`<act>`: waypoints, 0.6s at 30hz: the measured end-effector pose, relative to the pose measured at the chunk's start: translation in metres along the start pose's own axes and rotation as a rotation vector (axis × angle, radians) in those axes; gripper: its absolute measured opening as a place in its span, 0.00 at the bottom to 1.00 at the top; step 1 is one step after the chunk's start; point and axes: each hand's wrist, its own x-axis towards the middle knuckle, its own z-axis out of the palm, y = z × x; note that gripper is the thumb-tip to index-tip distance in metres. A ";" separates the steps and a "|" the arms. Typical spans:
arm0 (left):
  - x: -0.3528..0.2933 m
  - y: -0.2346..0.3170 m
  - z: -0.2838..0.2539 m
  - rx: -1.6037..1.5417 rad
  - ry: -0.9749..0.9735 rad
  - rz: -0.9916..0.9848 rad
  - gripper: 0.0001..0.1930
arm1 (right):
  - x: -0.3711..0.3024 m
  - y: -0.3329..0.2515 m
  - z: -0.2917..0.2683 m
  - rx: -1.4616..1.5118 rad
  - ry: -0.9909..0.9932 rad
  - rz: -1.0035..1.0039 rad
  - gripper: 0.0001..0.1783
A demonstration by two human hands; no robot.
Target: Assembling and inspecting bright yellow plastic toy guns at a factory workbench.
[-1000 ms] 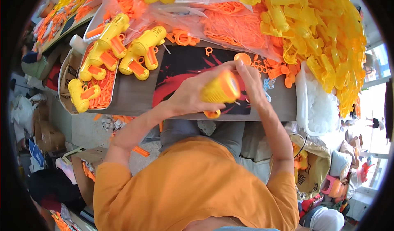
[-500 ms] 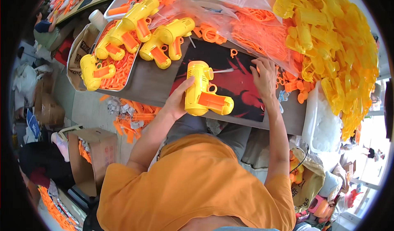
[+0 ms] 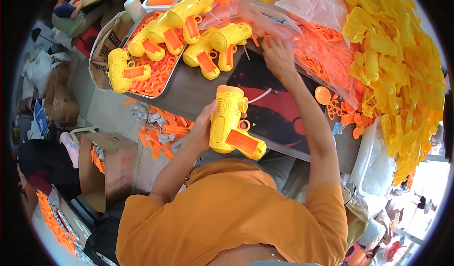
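Observation:
A yellow toy gun body (image 3: 226,119) with orange handle panels and a thin white tube at its side is gripped in my left hand (image 3: 203,126), fingers wrapped round its left side above my lap. At the back of the table my right hand (image 3: 280,58) reaches among orange parts beside a clear plastic bag; its fingertips point away and are hidden. Just left of that hand, two similar yellow toy guns (image 3: 231,37) lie on the table. A dark mat with a red pattern (image 3: 279,103) lies under my right forearm.
A tray of orange rings (image 3: 161,79) at the left carries more yellow toy guns. Bagged orange parts (image 3: 321,53) lie at the back, loose rings (image 3: 335,106) to the right. Yellow shells (image 3: 397,67) are heaped high at the right. A cardboard box (image 3: 109,167) stands lower left.
My right hand has moved from the mat's right side to the orange parts farther back and left. The toy gun in my left hand has come a little nearer my body. The view has shifted.

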 end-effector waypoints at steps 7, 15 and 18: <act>0.006 -0.002 -0.021 -0.114 0.058 0.018 0.36 | -0.094 0.030 -0.080 0.112 -0.100 -0.046 0.13; 0.029 0.000 -0.003 -0.206 -0.113 -0.006 0.31 | -0.077 0.006 -0.075 0.174 -0.055 0.040 0.14; 0.029 0.003 0.003 -0.138 -0.124 0.040 0.30 | -0.051 -0.013 -0.051 0.011 -0.112 -0.053 0.13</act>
